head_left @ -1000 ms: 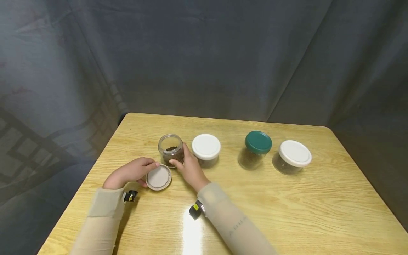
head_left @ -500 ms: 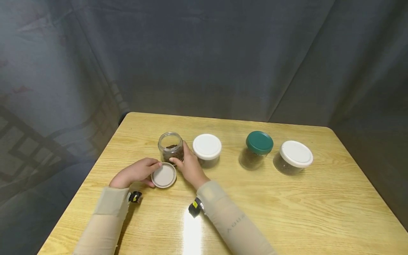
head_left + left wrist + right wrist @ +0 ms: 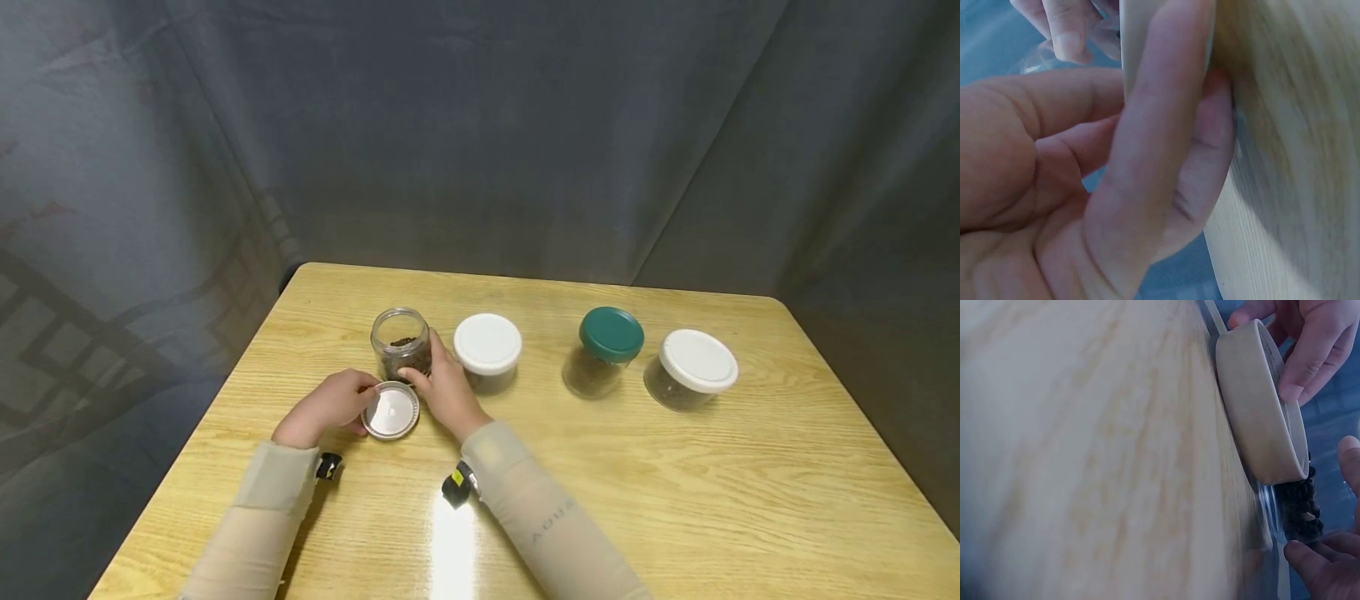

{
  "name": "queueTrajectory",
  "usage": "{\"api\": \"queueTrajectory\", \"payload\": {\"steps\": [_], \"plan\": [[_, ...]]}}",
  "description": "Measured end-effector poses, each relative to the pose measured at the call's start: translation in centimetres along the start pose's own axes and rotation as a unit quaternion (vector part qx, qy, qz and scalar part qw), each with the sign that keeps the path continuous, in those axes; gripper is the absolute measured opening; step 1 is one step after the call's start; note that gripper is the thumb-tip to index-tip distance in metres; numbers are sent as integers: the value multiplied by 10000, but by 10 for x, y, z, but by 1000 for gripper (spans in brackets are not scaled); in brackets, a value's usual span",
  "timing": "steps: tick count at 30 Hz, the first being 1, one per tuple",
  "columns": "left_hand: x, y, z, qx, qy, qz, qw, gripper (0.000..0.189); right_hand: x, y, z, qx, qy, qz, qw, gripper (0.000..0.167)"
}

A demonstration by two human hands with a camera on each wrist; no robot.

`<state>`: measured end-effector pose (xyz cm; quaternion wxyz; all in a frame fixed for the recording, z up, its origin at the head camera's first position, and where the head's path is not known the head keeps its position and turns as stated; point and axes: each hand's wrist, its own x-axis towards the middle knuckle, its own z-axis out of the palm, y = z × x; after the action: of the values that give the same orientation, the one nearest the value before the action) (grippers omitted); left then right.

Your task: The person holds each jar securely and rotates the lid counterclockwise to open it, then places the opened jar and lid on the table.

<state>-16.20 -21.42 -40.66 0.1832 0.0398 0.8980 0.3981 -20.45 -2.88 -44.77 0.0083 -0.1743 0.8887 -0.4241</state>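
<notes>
My left hand pinches the rim of a round pale jar lid, its hollow side facing up. The lid lies low in front of an uncovered clear jar, overlapping its base in the head view. Small dark bean-like grains partly fill the jar, which stands upright. Gripping the jar from its right side is my right hand, thumb at the front, with the other fingers mostly hidden behind. Close up in the left wrist view, the lid stands between thumb and fingers.
Right beside the right hand stands a white-lidded jar. Farther right are a taller green-lidded jar and another white-lidded jar, all with dark contents. A grey curtain hangs behind the wooden table.
My left hand has slid the lid rightward and slightly away from me, closer to the jar's front. The right hand keeps its hold on the jar, nearly still.
</notes>
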Motion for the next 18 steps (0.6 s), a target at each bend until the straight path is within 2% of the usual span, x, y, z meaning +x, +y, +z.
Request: {"api": "queueTrajectory", "payload": {"steps": [8,18], "plan": [[3,-2,4,547,351,17,9979,24,1,0,1,-57,-3,-38,10000,87],[7,-5,8,471,463,-207,9976,18,3,1,1,-17,-12,-44,10000,86]]}}
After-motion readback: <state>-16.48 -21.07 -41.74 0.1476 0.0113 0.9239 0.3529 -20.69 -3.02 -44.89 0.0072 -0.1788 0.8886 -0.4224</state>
